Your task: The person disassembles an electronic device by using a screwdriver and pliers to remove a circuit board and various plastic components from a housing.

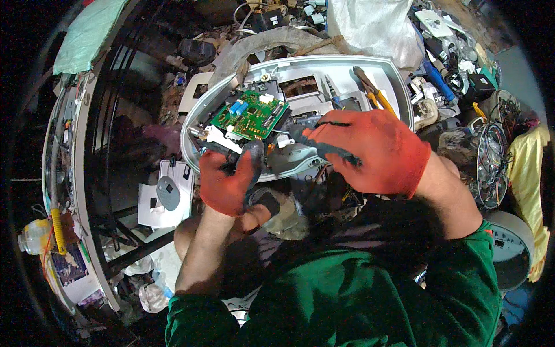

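A green circuit board [254, 118] with blue cylindrical parts and white connectors sits on a dark frame with a white plastic bracket [217, 137]. My left hand [228, 180], in a red glove with dark fingertips, is closed on the near edge of this assembly, thumb raised beside the board. In my right hand [370, 151], gloved the same way, is a screwdriver [280, 132]; its thin metal shaft points left to the board's near right edge. Most of its handle is hidden by my fingers. Both hands are over the near side of a grey-white plastic housing [399, 78].
Pliers with orange-yellow handles [380, 99] lie in the housing's right part, beside a thin pointed tool [331, 87]. A white sack [376, 32] stands behind. Mixed scrap [439, 75] is heaped at right, near a round grey container [509, 248]. A dark metal frame [95, 173] runs along the left.
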### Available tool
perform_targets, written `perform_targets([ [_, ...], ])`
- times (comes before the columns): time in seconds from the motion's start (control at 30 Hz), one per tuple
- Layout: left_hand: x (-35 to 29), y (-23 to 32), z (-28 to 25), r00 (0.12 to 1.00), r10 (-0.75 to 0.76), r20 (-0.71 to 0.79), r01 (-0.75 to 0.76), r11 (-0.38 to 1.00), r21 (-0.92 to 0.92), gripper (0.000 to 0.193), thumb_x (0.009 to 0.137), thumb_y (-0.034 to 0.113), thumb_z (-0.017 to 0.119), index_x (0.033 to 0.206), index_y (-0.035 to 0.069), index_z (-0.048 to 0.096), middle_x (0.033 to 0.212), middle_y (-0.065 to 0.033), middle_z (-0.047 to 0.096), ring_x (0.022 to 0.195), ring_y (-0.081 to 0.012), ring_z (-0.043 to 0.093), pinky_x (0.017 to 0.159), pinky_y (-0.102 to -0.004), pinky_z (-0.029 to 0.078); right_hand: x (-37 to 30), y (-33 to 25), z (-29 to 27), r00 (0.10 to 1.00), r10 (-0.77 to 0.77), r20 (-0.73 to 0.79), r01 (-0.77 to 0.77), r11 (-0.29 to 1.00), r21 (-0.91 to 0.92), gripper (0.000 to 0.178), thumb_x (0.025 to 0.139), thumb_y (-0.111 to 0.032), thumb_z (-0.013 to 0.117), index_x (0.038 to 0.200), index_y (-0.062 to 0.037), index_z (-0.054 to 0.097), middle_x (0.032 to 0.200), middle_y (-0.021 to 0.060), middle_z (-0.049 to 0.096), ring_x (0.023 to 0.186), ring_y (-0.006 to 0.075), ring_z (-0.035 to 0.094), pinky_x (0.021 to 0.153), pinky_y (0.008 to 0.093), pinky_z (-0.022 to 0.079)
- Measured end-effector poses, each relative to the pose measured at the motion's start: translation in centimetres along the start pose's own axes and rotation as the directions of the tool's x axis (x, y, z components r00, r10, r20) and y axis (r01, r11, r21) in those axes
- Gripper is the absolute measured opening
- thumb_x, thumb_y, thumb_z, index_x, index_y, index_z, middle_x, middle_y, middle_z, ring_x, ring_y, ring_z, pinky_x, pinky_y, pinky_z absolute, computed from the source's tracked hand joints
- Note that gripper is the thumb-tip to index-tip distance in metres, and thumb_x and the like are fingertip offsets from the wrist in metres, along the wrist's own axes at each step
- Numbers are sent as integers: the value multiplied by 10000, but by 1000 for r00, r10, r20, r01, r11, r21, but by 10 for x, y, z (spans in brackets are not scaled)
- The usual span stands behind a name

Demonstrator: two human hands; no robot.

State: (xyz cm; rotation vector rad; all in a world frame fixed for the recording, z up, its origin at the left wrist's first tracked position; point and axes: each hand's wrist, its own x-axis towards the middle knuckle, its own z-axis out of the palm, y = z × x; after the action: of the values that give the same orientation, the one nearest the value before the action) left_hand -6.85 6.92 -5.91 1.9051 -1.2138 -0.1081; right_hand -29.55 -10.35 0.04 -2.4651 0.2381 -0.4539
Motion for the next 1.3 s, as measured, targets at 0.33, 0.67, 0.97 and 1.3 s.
perform_targets([
  [0.33, 20, -13, -5, 942, -251, 225, 295, 937, -187, 339, 917, 280, 670, 1066, -21, 633, 935, -97, 662, 797, -216, 612, 775, -337, 494, 2, 27, 12, 998, 1, -57, 10, 980, 201, 409, 836, -171, 621, 1227, -54, 607, 1107, 205, 658, 989, 402, 641, 886, 467, 516],
  [0.67, 49, -24, -5, 841, -415, 347, 541, 628, -560, 561, 1001, 507, 440, 1245, 36, 624, 1096, -82, 693, 960, -181, 654, 864, -308, 479, -19, 152, 29, 888, 424, -180, -455, 868, -200, 438, 839, -245, 642, 1252, -112, 587, 1039, 212, 681, 1000, 409, 641, 892, 465, 509],
  [0.97, 34, -68, 1, 802, -278, 528, 236, 960, 147, 551, 1018, 469, 438, 1152, -18, 655, 1026, -205, 702, 912, -332, 656, 871, -372, 491, -35, 117, 33, 927, 364, -94, -363, 798, -481, 455, 807, -328, 705, 1194, -115, 597, 1213, 181, 587, 1036, 405, 619, 872, 476, 529],
  [1.3, 17, -39, -5, 896, -195, 399, 45, 933, 356, 524, 804, 465, 737, 943, -39, 698, 936, -243, 695, 923, -367, 667, 826, -431, 511, -41, 96, 58, 934, 312, -174, -352, 719, -599, 278, 734, -245, 751, 953, -102, 657, 1013, 93, 604, 1004, 305, 591, 790, 444, 518],
])
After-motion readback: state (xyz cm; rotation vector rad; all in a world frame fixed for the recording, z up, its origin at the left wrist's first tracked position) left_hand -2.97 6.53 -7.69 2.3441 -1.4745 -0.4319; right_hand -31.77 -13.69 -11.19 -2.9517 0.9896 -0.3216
